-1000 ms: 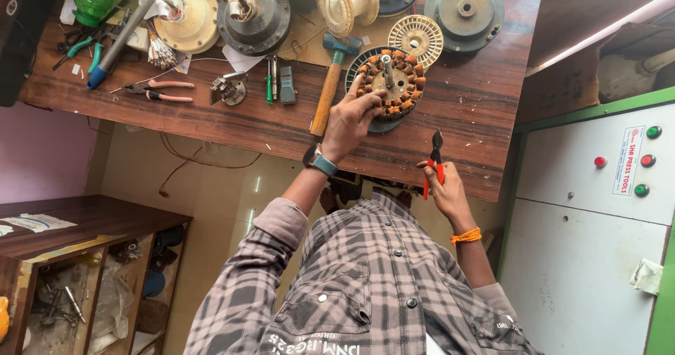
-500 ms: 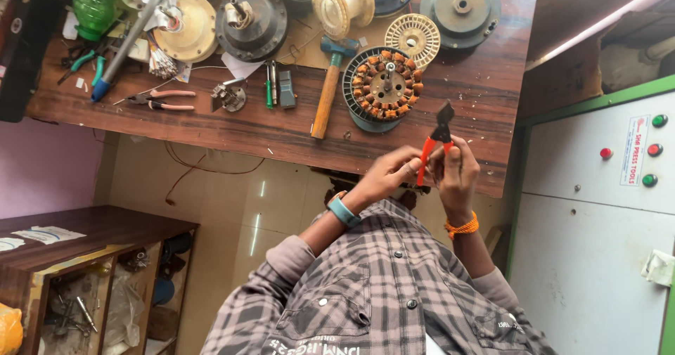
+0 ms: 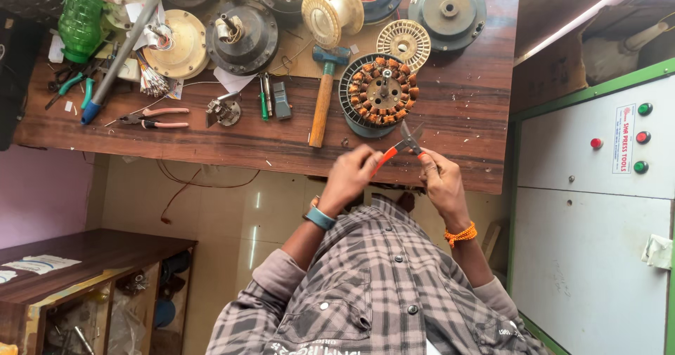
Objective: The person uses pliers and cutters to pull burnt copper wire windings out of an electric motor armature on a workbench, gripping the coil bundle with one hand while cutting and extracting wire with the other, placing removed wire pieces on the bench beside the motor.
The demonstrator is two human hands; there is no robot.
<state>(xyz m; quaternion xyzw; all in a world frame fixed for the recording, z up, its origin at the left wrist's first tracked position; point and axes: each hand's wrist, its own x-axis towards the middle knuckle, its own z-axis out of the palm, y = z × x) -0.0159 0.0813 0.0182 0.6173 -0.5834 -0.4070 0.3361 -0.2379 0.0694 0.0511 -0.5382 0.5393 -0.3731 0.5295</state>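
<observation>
My left hand, with a teal wristband, and my right hand, with an orange thread at the wrist, meet just above the near edge of the wooden workbench. Between them they hold a small red-handled cutter, one handle in each hand, its jaws pointing up toward the bench. Just beyond the jaws lies a round motor stator with copper windings, which neither hand touches. A wooden-handled hammer lies to its left.
The bench is crowded with motor housings, a cream wire spool, a white slotted disc, pink-handled pliers and a green bottle. A white cabinet with coloured buttons stands at right. A low wooden shelf sits at lower left.
My left hand left the stator and came back to the cutter in my right hand. Both hands now sit together at the bench's near edge.
</observation>
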